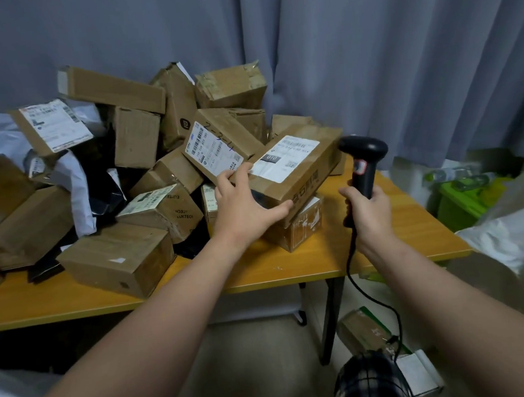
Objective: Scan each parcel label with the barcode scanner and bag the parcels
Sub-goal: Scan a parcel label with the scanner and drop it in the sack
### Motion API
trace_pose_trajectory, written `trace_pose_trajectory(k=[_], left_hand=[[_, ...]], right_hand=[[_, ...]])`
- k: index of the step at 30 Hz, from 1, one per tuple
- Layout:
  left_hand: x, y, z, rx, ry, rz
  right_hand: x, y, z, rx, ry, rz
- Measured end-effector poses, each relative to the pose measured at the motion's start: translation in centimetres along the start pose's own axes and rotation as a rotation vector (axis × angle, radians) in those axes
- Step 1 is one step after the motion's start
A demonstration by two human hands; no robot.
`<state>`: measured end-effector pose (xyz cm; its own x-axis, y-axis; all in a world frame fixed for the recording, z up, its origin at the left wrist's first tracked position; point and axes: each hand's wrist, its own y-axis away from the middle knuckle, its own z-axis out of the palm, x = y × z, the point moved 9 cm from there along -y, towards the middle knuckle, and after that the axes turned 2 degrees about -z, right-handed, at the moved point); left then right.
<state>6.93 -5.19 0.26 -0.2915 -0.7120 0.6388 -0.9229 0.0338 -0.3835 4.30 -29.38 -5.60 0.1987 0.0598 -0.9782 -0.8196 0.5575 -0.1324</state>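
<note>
A heap of cardboard parcels covers the wooden table. My left hand grips the near end of a long brown parcel, thumb on its front edge and fingers at the white label on top. The parcel lies tilted on a smaller box. My right hand holds the handle of a black barcode scanner upright, just right of the parcel, with its head level with the label. The scanner's cable hangs down to the floor.
White and black poly mailers lie among the boxes at left. A large white bag stands at the right beyond the table corner, with a green box behind it. Small boxes lie on the floor under the table. Grey curtains hang behind.
</note>
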Motion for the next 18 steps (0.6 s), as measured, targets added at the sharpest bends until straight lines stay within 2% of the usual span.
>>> trace_pose_trajectory(k=[4,7,9,13,16,18], left_hand=[[0.7,1.8,-1.8,0.093,0.074,0.049],[0.6,3.4,-3.9,0.191,0.076,0.078],[0.2,4.4,-5.4,0.254,0.067,0.085],[-1.3,4.9,-8.0,0.339,0.032,0.090],[-3.1,4.6,-9.3,0.312,0.004,0.104],[-4.4,4.1,-10.2,0.225,0.095,0.105]], right_hand=[[-2.0,2.4,2.6,-0.021,-0.213,0.010],[-4.3,4.5,5.9,-0.172,-0.330,-0.035],[-5.6,5.9,8.1,-0.249,-0.348,-0.069],[-6.5,7.6,11.8,-0.285,-0.274,-0.100],[-6.4,7.9,14.2,-0.318,-0.270,-0.060],[-6.6,7.6,15.6,-0.357,-0.226,-0.057]])
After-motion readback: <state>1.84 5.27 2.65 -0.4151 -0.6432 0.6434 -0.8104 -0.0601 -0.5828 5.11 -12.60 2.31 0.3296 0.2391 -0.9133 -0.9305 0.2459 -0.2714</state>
